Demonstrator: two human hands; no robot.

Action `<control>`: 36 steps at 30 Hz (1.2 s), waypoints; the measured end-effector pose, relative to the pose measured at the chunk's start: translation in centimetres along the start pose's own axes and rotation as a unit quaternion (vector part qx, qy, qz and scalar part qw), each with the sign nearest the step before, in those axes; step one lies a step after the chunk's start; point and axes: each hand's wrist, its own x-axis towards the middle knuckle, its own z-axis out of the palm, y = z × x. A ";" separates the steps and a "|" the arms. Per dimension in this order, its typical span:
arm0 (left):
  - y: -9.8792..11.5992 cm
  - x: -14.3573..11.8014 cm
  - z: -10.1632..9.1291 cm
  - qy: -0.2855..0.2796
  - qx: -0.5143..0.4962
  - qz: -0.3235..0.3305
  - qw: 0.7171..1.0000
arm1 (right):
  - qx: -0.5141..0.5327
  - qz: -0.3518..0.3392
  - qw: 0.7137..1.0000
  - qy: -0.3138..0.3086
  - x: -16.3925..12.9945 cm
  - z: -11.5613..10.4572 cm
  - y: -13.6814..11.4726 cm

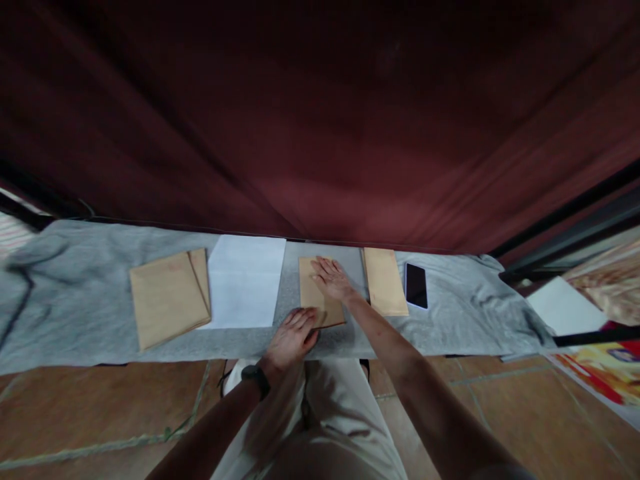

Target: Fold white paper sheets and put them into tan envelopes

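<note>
A folded piece of brown paper (325,308) lies flat near the middle of a narrow table (465,320) draped in grey cloth (90,260), directly in front of the person. The right hand (334,279) rests palm down on its upper part, the fingers stretched out and slightly apart. The left hand (295,330) lies at its lower left edge, the fingers straight and close together with their tips on the paper, the thumb held away from them by the near edge. A dark watch (256,379) circles the left wrist.

Just to the right of the paper sits a stack of folded brown paper (387,283), and beside that a phone (416,287) with a dark screen. To the left lies a large white sheet (245,287); farther left, larger folded brown pieces (167,300) overlap one another and reach the sheet's edge.

Behind the table hangs a dark red fabric (330,167). On the near side are the person's light trousers (345,413) and a floor of brown tiles (130,400). At the far right are a white flat item (567,307) and a brightly printed package (607,370).
</note>
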 end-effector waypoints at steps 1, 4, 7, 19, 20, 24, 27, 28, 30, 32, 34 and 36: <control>0.0 0.0 0.0 0.003 0.004 -0.006 1.000 | 0.003 0.003 1.000 0.006 0.4 0.1 0.0; 0.2 0.0 0.0 0.007 0.016 -0.017 1.000 | 0.007 0.013 1.000 0.021 1.3 0.3 -0.3; 0.3 0.0 -0.1 0.006 0.018 -0.013 1.000 | 0.003 0.018 0.999 0.027 1.6 0.4 -0.6; 0.1 -0.1 -0.4 -0.016 0.005 0.028 0.999 | 0.024 -0.056 0.998 -0.006 -1.1 0.5 -3.7; 0.1 -0.1 -0.4 -0.015 0.004 0.027 1.000 | 0.023 -0.057 0.998 -0.011 -1.3 0.4 -3.9; 0.2 0.0 -0.3 -0.004 -0.006 0.023 1.000 | 0.000 -0.080 0.994 -0.074 -2.2 -0.5 -4.6; 0.2 0.0 -0.2 0.009 -0.015 0.020 1.000 | -0.011 -0.094 0.989 -0.112 -2.8 -1.3 -4.9; 0.3 0.0 -0.2 0.011 -0.016 0.019 1.000 | -0.012 -0.094 0.989 -0.117 -3.0 -1.4 -5.0; 0.3 0.0 -0.2 0.014 -0.017 0.017 1.000 | -0.009 -0.092 0.988 -0.122 -3.3 -1.5 -5.1; 0.3 0.0 -0.1 0.017 -0.017 0.016 1.000 | 0.000 -0.091 0.988 -0.121 -3.7 -1.5 -5.2; 0.2 -0.1 0.0 0.024 -0.024 0.013 0.999 | 0.015 -0.101 0.988 -0.117 -4.2 -1.3 -5.2; 0.1 -0.1 0.2 0.030 -0.034 0.011 0.999 | 0.036 -0.115 0.986 -0.111 -4.7 -1.2 -5.2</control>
